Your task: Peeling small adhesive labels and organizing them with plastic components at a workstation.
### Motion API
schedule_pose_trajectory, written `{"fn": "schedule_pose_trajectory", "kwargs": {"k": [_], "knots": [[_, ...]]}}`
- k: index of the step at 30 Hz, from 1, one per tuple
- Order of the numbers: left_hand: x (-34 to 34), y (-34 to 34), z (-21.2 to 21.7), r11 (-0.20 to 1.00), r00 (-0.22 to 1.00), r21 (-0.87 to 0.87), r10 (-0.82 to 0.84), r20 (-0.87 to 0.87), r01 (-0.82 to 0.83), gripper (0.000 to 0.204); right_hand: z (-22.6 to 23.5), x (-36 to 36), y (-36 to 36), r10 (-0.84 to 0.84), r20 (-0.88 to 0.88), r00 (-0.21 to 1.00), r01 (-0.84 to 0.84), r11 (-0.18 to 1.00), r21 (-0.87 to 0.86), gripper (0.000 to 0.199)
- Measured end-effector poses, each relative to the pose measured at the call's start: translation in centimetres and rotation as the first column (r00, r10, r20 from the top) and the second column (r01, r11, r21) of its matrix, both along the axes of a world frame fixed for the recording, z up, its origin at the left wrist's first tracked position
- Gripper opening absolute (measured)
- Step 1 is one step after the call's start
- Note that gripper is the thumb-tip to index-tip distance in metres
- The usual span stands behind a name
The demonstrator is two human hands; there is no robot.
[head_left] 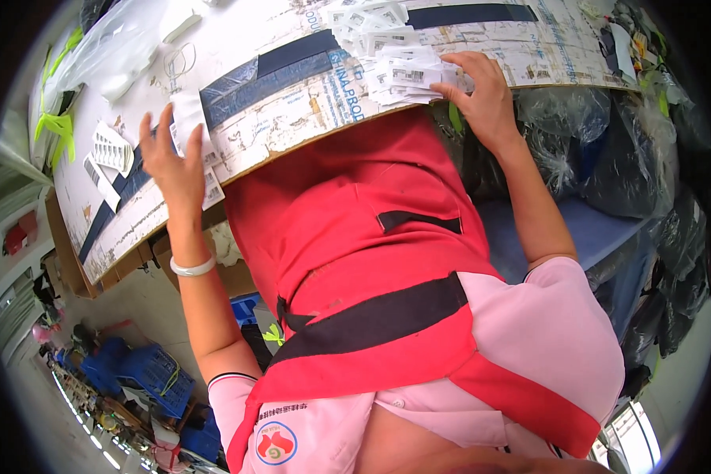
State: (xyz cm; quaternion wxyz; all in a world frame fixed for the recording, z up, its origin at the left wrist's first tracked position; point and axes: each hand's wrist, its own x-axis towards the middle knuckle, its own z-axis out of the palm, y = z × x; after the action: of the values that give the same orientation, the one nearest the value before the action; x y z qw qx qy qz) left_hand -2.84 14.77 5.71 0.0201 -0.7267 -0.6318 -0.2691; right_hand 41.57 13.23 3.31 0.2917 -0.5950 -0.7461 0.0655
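Note:
My left hand (174, 170) is at the near edge of the cardboard-covered worktable (292, 118) and grips a small stack of white paper tags (188, 114). A white bangle (193, 267) sits on that wrist. My right hand (482, 95) is further right at the same edge. Its fingers lie on top of a loose pile of white barcode labels (395, 55) and its thumb is under the nearest ones, pinching them. My red apron with black bands (371, 261) over a pink shirt fills the middle of the view.
More white tags (110, 150) lie left of my left hand, beside clear plastic bags (110, 47) and green plastic pieces (55, 126). Dark tape strips (284, 67) cross the tabletop. Black and clear bagged goods (608, 142) are stacked at right. Blue crates (146, 371) stand on the floor at lower left.

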Motion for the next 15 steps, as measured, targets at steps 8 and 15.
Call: {"fn": "schedule_pose_trajectory", "kwargs": {"k": [8,15], "knots": [[18.0,4.5,0.1,0.831,0.829,-0.104,-0.521,0.203,0.547,0.048,-1.1,-0.2,0.4,0.062,-0.141,0.988,-0.085,0.982,-0.167,0.041],[22.2,8.2,-1.0,0.870,0.860,-0.214,-0.481,-0.171,0.444,0.059,-1.4,-1.1,0.9,0.117,-0.202,0.972,-0.143,0.983,-0.118,0.041]]}}
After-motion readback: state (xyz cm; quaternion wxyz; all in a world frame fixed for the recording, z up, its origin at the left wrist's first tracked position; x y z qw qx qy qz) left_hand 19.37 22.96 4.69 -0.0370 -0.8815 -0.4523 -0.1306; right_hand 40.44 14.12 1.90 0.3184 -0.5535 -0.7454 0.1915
